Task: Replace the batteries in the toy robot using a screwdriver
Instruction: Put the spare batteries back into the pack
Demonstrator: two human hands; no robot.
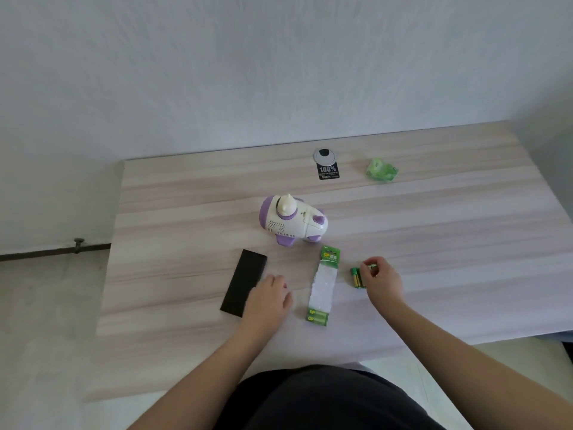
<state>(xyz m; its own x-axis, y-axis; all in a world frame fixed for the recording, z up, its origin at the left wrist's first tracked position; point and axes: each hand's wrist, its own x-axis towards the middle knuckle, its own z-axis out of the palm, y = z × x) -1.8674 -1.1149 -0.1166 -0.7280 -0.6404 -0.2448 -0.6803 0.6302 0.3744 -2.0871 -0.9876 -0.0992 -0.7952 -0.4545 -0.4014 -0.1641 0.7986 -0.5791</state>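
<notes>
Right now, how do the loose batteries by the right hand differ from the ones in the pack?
The loose batteries lie bare on the table beside the right hand; the packed batteries sit inside the battery pack, at its near end. The rest of the pack looks empty. Both share a green and gold look.

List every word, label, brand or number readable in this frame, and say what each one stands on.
"100%": on the black tag below the round grommet at the table's far edge; the smaller lines under it are too blurred to read.
"GP": on the two batteries left in the battery pack, at its near end.
The pack's green header card carries a logo and print, too blurred to read.
The loose batteries by the right hand: print unreadable.
</notes>
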